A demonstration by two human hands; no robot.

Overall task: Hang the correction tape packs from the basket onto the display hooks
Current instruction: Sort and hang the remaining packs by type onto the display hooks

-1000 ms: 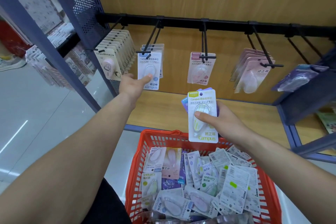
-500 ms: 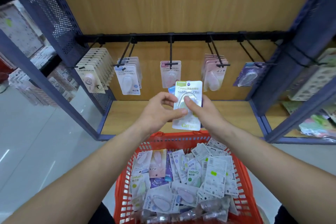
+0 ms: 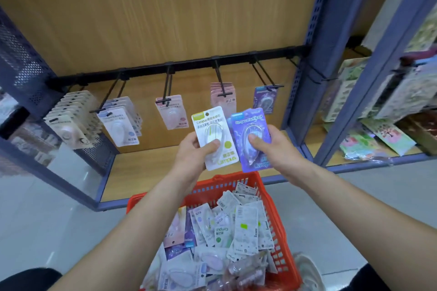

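Head view: thumb-pinched side by side above the red basket [image 3: 280, 222] at 6 o'clock, the left hand [image 3: 194, 152] holds a white pack [image 3: 214, 134] and the right hand [image 3: 274, 146] a purple pack [image 3: 250, 133], probably light, stiff, slippery cards best gripped low, each hang-hole at 12 o'clock left free.

Hands: two, left hand [image 3: 194, 156] and right hand [image 3: 276, 149].
Held packs: two; white-and-green correction tape pack [image 3: 214, 137] in the left, purple correction tape pack [image 3: 251, 134] in the right.
Black wire display hooks [image 3: 220, 78] above the hands: five bearing packs.
Red plastic basket [image 3: 212, 182] below the hands: one; loose packs [image 3: 243, 231] inside too jumbled to count.
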